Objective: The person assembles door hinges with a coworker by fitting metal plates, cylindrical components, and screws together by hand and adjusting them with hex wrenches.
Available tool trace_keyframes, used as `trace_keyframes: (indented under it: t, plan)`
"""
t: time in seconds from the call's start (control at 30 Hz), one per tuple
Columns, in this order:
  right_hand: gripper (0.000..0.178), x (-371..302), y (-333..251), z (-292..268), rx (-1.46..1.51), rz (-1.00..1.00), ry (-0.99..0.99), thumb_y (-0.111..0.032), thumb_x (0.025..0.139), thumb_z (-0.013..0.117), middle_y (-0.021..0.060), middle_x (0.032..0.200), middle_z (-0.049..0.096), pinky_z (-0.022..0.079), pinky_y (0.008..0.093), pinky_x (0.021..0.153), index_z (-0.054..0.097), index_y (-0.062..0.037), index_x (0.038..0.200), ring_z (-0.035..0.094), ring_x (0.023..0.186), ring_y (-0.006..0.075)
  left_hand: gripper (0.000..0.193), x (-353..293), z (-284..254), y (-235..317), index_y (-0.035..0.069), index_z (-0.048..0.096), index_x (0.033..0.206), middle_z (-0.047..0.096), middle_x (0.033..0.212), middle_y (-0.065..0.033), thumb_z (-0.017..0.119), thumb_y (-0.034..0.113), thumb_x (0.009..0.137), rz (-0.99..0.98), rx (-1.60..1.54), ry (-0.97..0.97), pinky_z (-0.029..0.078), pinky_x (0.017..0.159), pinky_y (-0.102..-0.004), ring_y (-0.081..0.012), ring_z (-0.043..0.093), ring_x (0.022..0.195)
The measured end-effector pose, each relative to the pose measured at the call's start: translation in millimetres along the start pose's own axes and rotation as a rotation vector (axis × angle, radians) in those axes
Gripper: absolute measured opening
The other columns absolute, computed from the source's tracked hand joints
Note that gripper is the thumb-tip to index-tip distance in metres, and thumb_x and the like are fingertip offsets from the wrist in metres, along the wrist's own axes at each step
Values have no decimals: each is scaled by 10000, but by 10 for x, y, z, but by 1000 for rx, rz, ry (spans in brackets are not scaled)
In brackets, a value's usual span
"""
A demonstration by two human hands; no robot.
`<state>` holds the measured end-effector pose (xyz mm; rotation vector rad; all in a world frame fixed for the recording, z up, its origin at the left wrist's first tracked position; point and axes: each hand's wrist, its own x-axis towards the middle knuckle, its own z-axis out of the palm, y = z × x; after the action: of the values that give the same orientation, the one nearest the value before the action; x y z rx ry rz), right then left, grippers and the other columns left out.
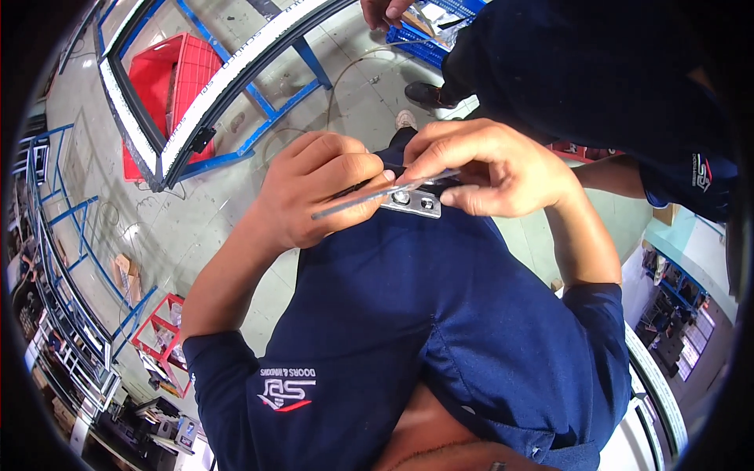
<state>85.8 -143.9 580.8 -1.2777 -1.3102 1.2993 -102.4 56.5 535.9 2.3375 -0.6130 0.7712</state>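
A metal fitting (415, 202) is held up in front of my chest, between both hands. It has a thin flat bar, slanting down to the left, and a short silver plate with round holes. My left hand (330, 188) is closed round the bar, its thumb and bent fingers pressed on the metal. From the other side, my right hand (503, 169) pinches the fitting's right end between thumb and fingers. The fingers partly hide the middle of the fitting, so how its parts join cannot be made out.
A white-and-black window frame (228, 69) rests on a blue metal stand (271, 123) at the front left, near a red crate (199, 74). Another person in dark clothes (581, 71) stands close at the front right, beside a blue crate (416, 49). A red rack (161, 345) stands left.
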Motion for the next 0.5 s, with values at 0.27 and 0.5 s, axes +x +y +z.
trace_keyframes:
  t: [0.27, 0.5]
  plan:
    - [187, 127, -53, -13, -112, 72, 16, -169, 904, 779, 41, 933, 656, 485, 294, 674, 733, -37, 1027, 620, 791, 129, 239, 68, 5, 109, 96, 732, 931, 681, 941, -23, 778, 128, 699, -37, 57, -20, 527, 660, -327, -219, 654, 792]
    - [151, 201, -218, 10, -216, 132, -23, -130, 894, 748, 102, 854, 646, 499, 345, 679, 687, 2, 936, 641, 757, 203, 269, 27, 60, 154, 89, 752, 925, 695, 938, -25, 772, 130, 661, -117, 33, 3, 522, 659, -333, -217, 656, 801]
